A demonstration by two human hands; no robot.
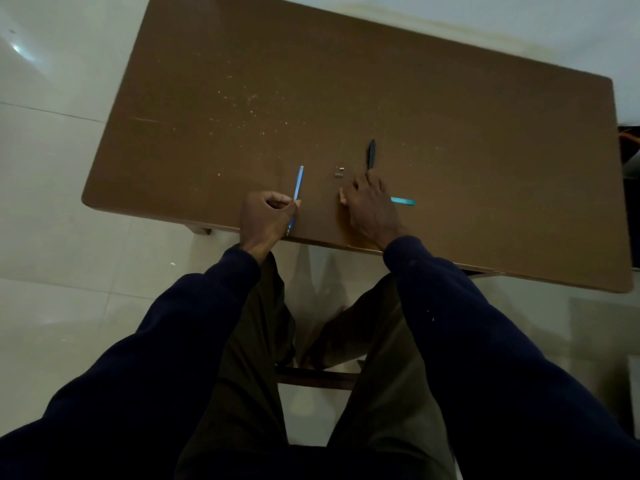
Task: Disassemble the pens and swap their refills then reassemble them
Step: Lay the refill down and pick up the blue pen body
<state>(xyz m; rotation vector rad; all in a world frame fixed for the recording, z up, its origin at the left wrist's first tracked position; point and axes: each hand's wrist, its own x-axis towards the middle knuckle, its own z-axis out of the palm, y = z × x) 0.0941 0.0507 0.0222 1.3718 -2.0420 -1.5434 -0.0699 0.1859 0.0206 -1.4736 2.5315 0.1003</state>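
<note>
My left hand (265,220) is closed around a thin blue pen part (298,183), which slants up and away from my fist over the near edge of the brown table (346,81). My right hand (369,206) lies on the table with its fingers spread, and its fingertips touch the near end of a black pen (371,154) that points away from me. A teal pen piece (403,201) sticks out to the right from under that hand. Two small pen parts (338,171) rest between my hands. Whether the right hand grips anything is hidden.
The table has pale specks across its middle. Its near edge runs just under my wrists. Pale tiled floor lies to the left and below, and my legs and a chair rail show beneath my dark sleeves. Dark objects with an orange cable sit at the far right.
</note>
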